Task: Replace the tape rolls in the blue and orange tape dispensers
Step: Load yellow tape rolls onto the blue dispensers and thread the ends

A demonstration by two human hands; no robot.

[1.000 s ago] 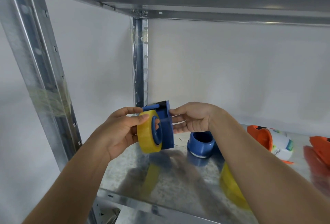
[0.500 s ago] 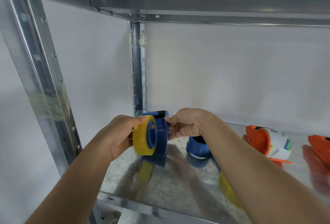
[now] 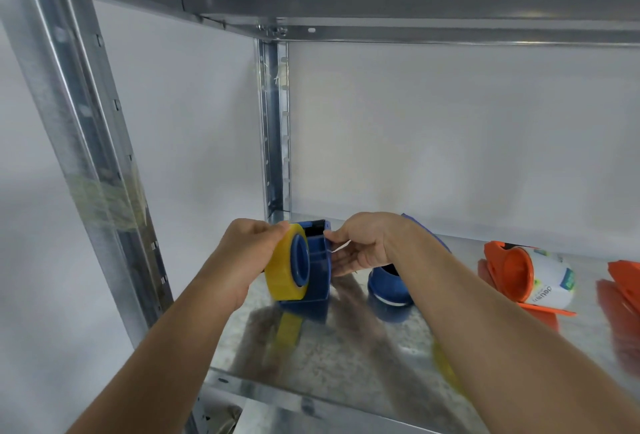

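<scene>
Both hands have lowered the blue dispenser [image 3: 317, 267] until its base meets the metal shelf [image 3: 346, 347]. Left hand [image 3: 242, 253] grips the yellow tape roll [image 3: 282, 272] seated on the dispenser's hub. Right hand [image 3: 360, 246] pinches the dispenser's far side, fingers curled. A blue core [image 3: 388, 286] stands just beside it; the orange dispenser [image 3: 519, 274] lies well apart, rightward.

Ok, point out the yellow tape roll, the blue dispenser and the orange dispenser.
yellow tape roll [image 3: 281, 272]: head view, outer yellow band.
blue dispenser [image 3: 318, 269]: head view, flat side plate.
orange dispenser [image 3: 512, 269]: head view, orange round side.
</scene>
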